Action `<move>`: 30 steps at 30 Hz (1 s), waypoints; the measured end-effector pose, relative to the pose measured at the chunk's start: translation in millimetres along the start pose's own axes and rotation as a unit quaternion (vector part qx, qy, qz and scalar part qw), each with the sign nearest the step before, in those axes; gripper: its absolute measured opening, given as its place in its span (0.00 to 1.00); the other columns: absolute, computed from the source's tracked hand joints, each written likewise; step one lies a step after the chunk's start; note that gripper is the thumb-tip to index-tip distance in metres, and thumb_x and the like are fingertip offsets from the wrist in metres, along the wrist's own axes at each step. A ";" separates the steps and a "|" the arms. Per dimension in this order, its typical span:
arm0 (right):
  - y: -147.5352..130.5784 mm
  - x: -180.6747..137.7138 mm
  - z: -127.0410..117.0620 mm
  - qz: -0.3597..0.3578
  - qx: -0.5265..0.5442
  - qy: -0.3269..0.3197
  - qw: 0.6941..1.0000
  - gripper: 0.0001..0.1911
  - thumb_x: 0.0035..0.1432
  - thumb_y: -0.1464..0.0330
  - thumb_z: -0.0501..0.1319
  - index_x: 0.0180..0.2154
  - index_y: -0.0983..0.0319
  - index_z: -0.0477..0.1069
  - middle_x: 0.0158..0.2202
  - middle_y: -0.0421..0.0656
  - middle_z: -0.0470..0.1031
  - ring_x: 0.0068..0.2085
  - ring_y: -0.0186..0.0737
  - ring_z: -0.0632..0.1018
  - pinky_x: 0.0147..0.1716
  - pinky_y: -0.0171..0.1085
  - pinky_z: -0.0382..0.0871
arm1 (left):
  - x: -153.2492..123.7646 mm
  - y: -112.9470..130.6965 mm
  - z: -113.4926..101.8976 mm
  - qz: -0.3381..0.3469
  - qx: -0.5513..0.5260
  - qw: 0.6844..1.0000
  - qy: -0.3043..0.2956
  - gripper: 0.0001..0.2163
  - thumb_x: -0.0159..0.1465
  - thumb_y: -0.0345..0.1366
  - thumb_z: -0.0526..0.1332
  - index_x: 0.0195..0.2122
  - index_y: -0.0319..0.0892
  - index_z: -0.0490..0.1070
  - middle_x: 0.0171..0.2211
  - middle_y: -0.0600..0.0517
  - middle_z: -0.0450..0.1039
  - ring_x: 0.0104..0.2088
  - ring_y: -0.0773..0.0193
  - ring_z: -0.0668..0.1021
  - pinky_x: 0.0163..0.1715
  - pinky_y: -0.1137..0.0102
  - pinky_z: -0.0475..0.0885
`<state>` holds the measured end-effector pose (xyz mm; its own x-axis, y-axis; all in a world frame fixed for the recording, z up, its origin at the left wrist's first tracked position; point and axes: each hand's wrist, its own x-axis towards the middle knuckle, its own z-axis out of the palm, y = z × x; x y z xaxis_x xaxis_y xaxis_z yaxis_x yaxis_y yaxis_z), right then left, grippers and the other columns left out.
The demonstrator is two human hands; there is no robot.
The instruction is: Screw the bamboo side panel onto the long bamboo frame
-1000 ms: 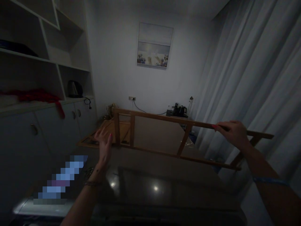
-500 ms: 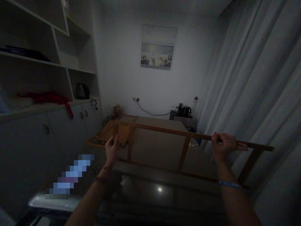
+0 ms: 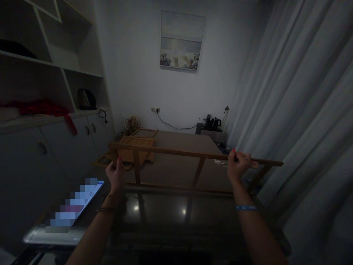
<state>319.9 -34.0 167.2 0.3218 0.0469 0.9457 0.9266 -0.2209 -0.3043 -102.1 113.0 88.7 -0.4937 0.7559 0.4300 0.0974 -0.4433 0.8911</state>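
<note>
Head view: left hand and right hand grip wooden frame.

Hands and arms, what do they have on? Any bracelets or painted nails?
Both forearms are bare, with no sleeves in view. The left hand has a thin dark bracelet at its wrist; the right hand has a blue wristband. Both hands have red-painted fingernails. The room is dim, so finer details cannot be told.
</note>
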 end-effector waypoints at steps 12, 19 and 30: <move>-5.8 -7.7 3.2 0.008 -0.003 0.001 1.000 0.22 0.61 0.63 0.52 0.16 0.61 0.60 0.19 0.39 0.68 0.31 0.40 0.68 0.43 0.47 0.50 | 3.8 1.5 9.5 0.003 0.036 0.998 0.045 0.22 0.52 0.49 0.61 0.16 0.42 0.50 0.17 0.60 0.45 0.22 0.73 0.52 0.20 0.74 0.48; -5.1 -7.6 9.1 0.009 0.017 -0.005 1.000 0.22 0.62 0.63 0.51 0.16 0.60 0.60 0.19 0.39 0.69 0.30 0.39 0.67 0.42 0.45 0.53 | 3.7 -4.9 7.4 -0.003 0.058 0.997 0.057 0.22 0.52 0.52 0.59 0.15 0.43 0.51 0.16 0.60 0.45 0.21 0.73 0.53 0.20 0.73 0.48; 0.3 -12.8 13.0 -0.004 -0.013 -0.031 0.999 0.23 0.63 0.61 0.48 0.18 0.61 0.65 0.21 0.40 0.71 0.34 0.42 0.69 0.46 0.49 0.49 | 1.9 -12.1 6.3 -0.011 0.055 0.998 0.042 0.23 0.52 0.54 0.58 0.16 0.43 0.50 0.16 0.61 0.46 0.20 0.73 0.54 0.20 0.73 0.50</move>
<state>318.6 -22.0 153.5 0.3273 0.1084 0.9387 0.9236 -0.2464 -0.2936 -98.7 122.9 79.6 -0.5670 0.7196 0.4008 0.1784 -0.3677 0.9127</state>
